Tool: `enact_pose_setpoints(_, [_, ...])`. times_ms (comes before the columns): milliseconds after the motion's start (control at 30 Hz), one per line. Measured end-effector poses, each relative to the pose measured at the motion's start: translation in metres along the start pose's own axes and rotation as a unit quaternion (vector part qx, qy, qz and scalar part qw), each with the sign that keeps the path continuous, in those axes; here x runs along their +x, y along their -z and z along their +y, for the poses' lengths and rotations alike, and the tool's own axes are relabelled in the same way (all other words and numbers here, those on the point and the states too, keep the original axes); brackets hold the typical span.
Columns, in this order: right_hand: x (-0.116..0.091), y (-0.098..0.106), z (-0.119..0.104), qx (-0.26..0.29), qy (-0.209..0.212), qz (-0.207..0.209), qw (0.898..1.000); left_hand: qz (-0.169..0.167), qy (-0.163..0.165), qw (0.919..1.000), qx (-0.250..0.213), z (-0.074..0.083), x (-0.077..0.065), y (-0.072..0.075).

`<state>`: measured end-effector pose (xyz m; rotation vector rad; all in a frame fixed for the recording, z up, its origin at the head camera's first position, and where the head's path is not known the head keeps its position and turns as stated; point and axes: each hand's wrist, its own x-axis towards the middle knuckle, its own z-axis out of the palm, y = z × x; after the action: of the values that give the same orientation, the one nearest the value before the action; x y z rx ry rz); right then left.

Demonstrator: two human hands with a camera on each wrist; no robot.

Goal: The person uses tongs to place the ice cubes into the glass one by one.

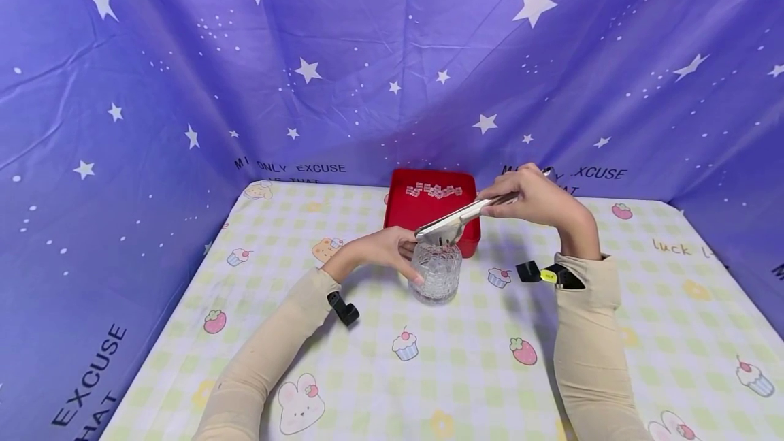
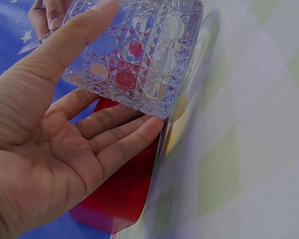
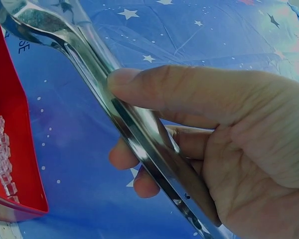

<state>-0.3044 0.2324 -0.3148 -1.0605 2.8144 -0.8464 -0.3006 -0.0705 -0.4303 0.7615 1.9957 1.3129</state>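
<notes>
A cut-pattern clear glass (image 1: 437, 281) stands on the table in the head view. My left hand (image 1: 382, 249) holds it from the left, thumb along the near side and fingers around the far side; the left wrist view shows the thumb and fingers against the faceted glass (image 2: 134, 55). With my right hand (image 1: 531, 197) I grip metal tongs (image 3: 134, 122) by their arms, thumb on top and fingers below. The tongs slant down to the left, their broad ends right at the glass's mouth. Whether the ends hold anything cannot be made out.
Behind the glass sits a red tray (image 1: 410, 215) with several small clear cubes (image 1: 436, 190) toward its far side. A checked, printed cloth (image 1: 367, 373) covers the table. Purple star-print curtains (image 1: 343, 53) rise at the back and sides.
</notes>
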Motion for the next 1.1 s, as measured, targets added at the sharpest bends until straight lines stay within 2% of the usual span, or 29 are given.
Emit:
enact_pose_setpoints(833, [-0.0004, 0.0002, -0.0008, -0.013, -0.001, 0.004, 1.000, 0.001, 0.002, 1.0000, -0.002, -0.0005, 0.0009, 0.0000])
enact_pose_setpoints(967, [-0.0004, -0.0010, -0.0010, -0.039, 0.002, 0.018, 0.999, -0.005, -0.004, 0.9999, -0.009, -0.0004, 0.0007, -0.0001])
enact_pose_setpoints(1100, [0.0005, -0.0030, -0.0018, -0.070, -0.006, 0.056, 0.996, -0.017, -0.020, 0.9995, -0.019, -0.0016, 0.0014, -0.0001])
